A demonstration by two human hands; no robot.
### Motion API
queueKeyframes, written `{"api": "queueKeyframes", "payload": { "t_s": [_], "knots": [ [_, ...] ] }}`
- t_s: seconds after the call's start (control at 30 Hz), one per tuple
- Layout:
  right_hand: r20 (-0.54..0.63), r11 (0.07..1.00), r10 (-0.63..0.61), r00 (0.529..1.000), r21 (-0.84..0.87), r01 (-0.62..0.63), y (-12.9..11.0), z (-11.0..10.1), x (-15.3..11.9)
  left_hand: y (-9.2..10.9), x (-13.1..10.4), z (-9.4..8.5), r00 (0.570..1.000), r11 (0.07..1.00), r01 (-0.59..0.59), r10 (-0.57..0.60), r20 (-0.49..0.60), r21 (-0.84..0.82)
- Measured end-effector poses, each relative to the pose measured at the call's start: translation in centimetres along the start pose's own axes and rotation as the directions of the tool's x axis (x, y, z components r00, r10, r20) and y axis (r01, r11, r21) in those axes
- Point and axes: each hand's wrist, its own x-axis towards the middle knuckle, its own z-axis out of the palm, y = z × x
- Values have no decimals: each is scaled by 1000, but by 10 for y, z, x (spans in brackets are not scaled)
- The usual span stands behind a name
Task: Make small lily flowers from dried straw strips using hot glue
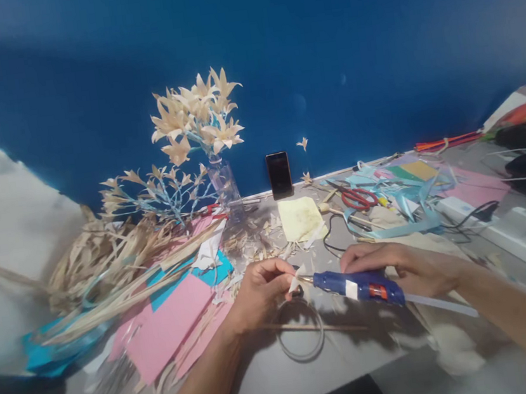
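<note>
My left hand [267,289] pinches a small pale petal piece [297,278] between thumb and fingers. In my right hand [396,262] is a blue glue gun [358,286], its metal nozzle pointing left at the petal piece, touching or very close to it. A white glue stick [442,305] sticks out of the gun's rear. Below the hands, a grey wire ring [304,354] and a thin brown stick [341,326] show above the table.
A clear bottle [227,188] holds pale flowers [204,111]. A phone [279,174] leans on the blue wall. Left are dry husks [103,267] and pink paper [171,326]; right are red-handled scissors [359,198], ribbons and a white power strip [497,229].
</note>
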Motion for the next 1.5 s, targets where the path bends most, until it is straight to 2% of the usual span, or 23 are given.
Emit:
{"api": "queueKeyframes", "payload": {
  "t_s": [0.33, 0.53, 0.83, 1.1, 1.37, 1.5],
  "knots": [
    [7, 997, 56, 998, -53, -56, 3, 0, 0, -3, 0, -2, 1000, 1000, -1, 1, 19, -1],
    [9, 996, 34, 999, -83, -33, 4, -2, -1, -2, 0, -3, 1000, 1000, 13, -13, 24, -6],
    [8, 993, 73, 997, -95, -72, -1, -3, 1, -2, 1, -2, 1000, 999, 23, -22, 18, -32],
    [10, 997, 33, 999, -77, -32, -2, -5, 1, -2, 0, -2, 1000, 999, 26, -26, 12, -35],
    [41, 994, 43, 998, -105, -39, -4, -8, 2, 1, -1, 1, 1000, 999, 25, -25, -7, -44],
    [16, 992, 45, 999, -118, -43, -6, -8, 1, 1, -1, 1, 1000, 999, 21, -22, -17, -35]
  ]
}}
